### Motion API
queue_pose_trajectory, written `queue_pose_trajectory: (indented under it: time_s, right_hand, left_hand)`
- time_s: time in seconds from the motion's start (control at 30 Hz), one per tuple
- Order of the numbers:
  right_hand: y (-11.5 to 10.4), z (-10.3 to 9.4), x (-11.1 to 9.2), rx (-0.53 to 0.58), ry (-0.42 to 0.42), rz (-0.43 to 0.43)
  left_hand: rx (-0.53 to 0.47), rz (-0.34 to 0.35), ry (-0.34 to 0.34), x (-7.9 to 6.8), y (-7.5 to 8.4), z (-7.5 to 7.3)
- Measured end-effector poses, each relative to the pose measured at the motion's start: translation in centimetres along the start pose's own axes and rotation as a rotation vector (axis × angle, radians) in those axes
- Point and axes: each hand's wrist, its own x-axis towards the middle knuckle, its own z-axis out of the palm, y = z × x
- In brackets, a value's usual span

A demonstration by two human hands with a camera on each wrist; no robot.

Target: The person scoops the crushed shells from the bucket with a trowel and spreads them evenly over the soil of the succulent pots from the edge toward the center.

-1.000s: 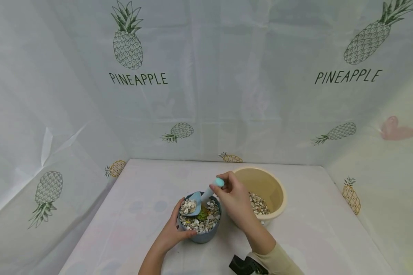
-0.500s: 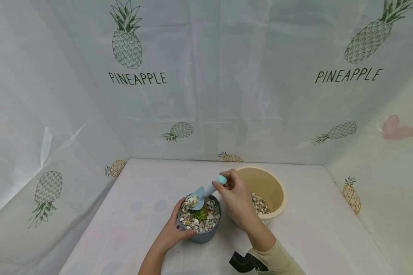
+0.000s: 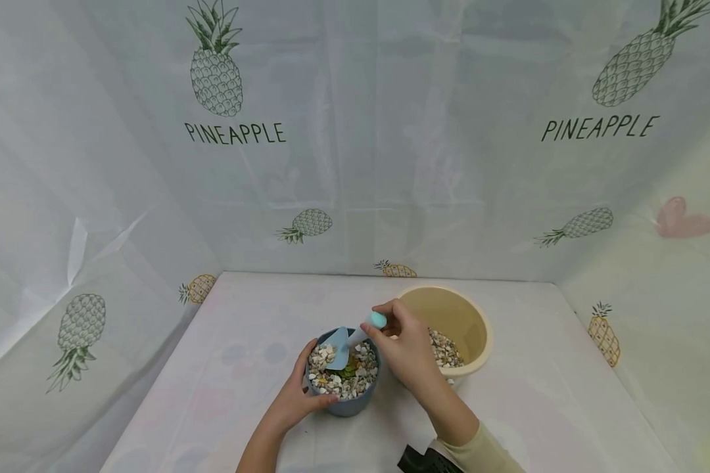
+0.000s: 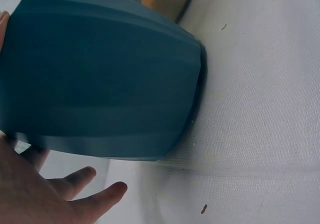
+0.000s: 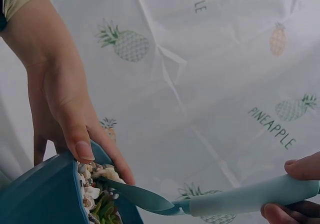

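A blue-grey flowerpot (image 3: 349, 406) filled with pale pebbles (image 3: 355, 386) stands on the table, a small green succulent (image 3: 348, 369) in its middle. My left hand (image 3: 291, 399) holds the pot from the left, thumb on the near rim and index finger along the far side. In the left wrist view the other fingers (image 4: 102, 200) stretch out below the pot wall. With thumb and fingertips my right hand (image 3: 407, 343) grips the end of a light-blue toy-like trowel (image 3: 340, 348). Its tilted blade (image 5: 150, 198) lies over the pebbles at the pot's left, partly covering the succulent.
Right behind my right hand stands a cream bucket (image 3: 478, 332) with more pebbles (image 3: 445, 349) at its bottom. A pale cloth covers the table (image 3: 544, 394). A pineapple-print curtain (image 3: 390, 164) rises behind the table and at both sides.
The trowel's blade rose slightly and tipped, then came down again onto the pot's left side. Less of the heap on it shows now. My left hand has kept its hold on the pot.
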Motion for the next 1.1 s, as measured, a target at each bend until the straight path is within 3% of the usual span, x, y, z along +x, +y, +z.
queue_pose_trajectory:
  time_s: [0.5,1.1]
  right_hand:
    - [-0.6,-0.1,0.3,-0.069,-0.014,-0.087]
    - [-0.2,-0.2,1.0,-0.062,0.031,-0.015]
  left_hand:
    - [0.002,0.006,-0.005,0.2,0.0,-0.1]
    - [-0.023,-0.015,-0.005,0.1,0.0,0.0]
